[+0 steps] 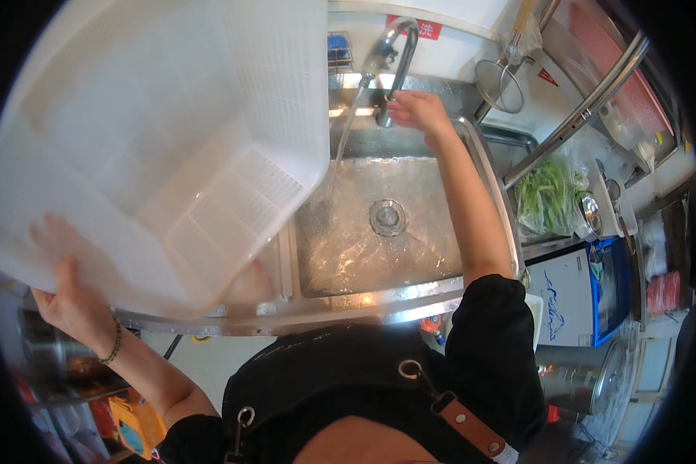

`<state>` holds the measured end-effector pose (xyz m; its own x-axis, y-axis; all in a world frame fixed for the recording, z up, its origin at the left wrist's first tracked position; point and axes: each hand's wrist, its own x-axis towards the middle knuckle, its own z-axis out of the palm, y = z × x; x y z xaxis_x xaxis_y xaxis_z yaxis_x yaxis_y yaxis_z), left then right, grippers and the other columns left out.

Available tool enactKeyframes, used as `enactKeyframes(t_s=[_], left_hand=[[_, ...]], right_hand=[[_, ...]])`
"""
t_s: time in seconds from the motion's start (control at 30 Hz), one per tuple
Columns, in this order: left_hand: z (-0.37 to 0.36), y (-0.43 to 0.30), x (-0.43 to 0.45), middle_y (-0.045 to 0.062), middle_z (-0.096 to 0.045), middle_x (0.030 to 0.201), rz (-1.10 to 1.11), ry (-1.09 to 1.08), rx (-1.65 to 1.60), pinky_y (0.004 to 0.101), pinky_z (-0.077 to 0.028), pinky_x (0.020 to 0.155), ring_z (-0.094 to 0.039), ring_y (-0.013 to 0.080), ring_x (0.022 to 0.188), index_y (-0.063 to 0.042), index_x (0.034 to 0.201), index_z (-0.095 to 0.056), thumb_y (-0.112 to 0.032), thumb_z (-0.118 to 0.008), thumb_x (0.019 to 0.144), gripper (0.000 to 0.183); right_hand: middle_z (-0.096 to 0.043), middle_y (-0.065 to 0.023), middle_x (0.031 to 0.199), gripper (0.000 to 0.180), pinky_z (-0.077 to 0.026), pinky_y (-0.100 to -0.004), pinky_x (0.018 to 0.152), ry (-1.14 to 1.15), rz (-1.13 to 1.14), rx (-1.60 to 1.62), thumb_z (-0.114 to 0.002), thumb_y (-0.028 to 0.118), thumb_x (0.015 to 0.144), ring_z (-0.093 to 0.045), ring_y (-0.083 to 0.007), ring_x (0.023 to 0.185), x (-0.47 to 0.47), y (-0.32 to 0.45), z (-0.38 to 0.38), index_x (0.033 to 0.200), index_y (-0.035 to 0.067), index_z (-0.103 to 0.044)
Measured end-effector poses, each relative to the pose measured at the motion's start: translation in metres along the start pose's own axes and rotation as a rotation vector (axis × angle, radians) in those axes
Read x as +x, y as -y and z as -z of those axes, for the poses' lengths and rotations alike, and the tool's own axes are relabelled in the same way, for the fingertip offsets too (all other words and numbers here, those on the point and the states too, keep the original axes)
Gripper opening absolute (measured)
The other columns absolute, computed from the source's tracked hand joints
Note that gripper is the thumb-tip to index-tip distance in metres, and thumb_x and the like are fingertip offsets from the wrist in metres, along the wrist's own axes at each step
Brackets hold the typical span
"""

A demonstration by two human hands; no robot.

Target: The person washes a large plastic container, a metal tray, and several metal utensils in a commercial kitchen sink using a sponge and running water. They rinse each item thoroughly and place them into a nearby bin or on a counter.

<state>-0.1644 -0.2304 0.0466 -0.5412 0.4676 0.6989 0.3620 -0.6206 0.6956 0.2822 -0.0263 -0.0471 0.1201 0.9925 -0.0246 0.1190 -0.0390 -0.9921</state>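
My left hand grips the lower rim of a large white plastic basket with perforated walls. The basket is tilted over the left part of the sink and hides much of it. My right hand is at the chrome faucet, its blurred fingers overlapping the lower stem; whether they grip a handle is unclear. Water runs from the spout in a stream towards the left side of the stainless steel sink basin. Shallow water ripples over its bottom around the drain strainer.
A wire rack with something blue sits behind the sink. Round strainers hang at the back right, near a slanted metal pole. Bagged leafy greens lie right of the sink. A large metal pot stands lower right.
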Motion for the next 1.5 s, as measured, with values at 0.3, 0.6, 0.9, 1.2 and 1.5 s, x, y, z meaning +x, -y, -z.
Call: enactKeyframes(t_s=[0.3,0.6,0.9,1.2,1.5], left_hand=[[0.006,-0.010,0.003,0.026,-0.048,0.120,-0.078,-0.026,-0.031,0.0389,-0.039,0.094,-0.050,0.0331,0.110,0.012,0.123,-0.040,0.010,-0.047,0.072,0.051],[0.048,-0.004,0.029,0.016,-0.062,0.090,-0.188,-0.216,0.088,0.0316,-0.050,0.062,-0.059,0.0216,0.072,0.007,0.090,-0.060,0.002,-0.065,0.066,0.025],[0.093,0.033,0.068,0.014,-0.063,0.089,-0.444,-0.056,0.100,0.0288,-0.050,0.059,-0.060,0.0188,0.071,0.005,0.084,-0.061,0.000,-0.061,0.072,0.013],[0.096,0.020,0.048,0.019,-0.061,0.079,-0.287,-0.259,0.018,0.0317,-0.051,0.057,-0.059,0.0211,0.064,0.008,0.073,-0.063,-0.003,-0.059,0.074,0.011],[0.137,0.010,0.053,0.006,-0.064,0.086,-0.625,-0.197,0.771,0.0302,-0.052,0.066,-0.061,0.0158,0.072,-0.013,0.088,-0.066,-0.019,-0.061,0.074,0.016]], right_hand=[[-0.064,-0.0101,0.079,0.028,-0.049,-0.0269,0.059,0.106,-0.147,-0.270,-0.063,0.021,0.077,-0.060,-0.0160,0.069,-0.053,-0.046,-0.019,0.092,-0.003,-0.063],[-0.065,-0.0115,0.089,0.028,-0.049,-0.0280,0.066,0.212,-0.236,-0.192,-0.061,0.024,0.082,-0.062,-0.0176,0.077,-0.106,-0.058,-0.056,0.097,0.000,-0.061],[-0.065,-0.0114,0.088,0.026,-0.050,-0.0259,0.066,0.226,-0.266,-0.072,-0.060,0.022,0.083,-0.062,-0.0164,0.075,-0.165,-0.062,-0.089,0.097,0.000,-0.061],[-0.065,-0.0099,0.084,0.025,-0.052,-0.0271,0.066,0.343,-0.196,0.003,-0.061,0.019,0.082,-0.063,-0.0163,0.074,-0.203,-0.044,-0.127,0.097,-0.001,-0.062],[-0.061,-0.0130,0.104,0.067,-0.049,-0.0295,0.077,0.328,0.185,0.256,-0.070,0.028,0.075,-0.059,-0.0164,0.089,-0.255,-0.023,-0.125,0.123,-0.008,-0.041]])
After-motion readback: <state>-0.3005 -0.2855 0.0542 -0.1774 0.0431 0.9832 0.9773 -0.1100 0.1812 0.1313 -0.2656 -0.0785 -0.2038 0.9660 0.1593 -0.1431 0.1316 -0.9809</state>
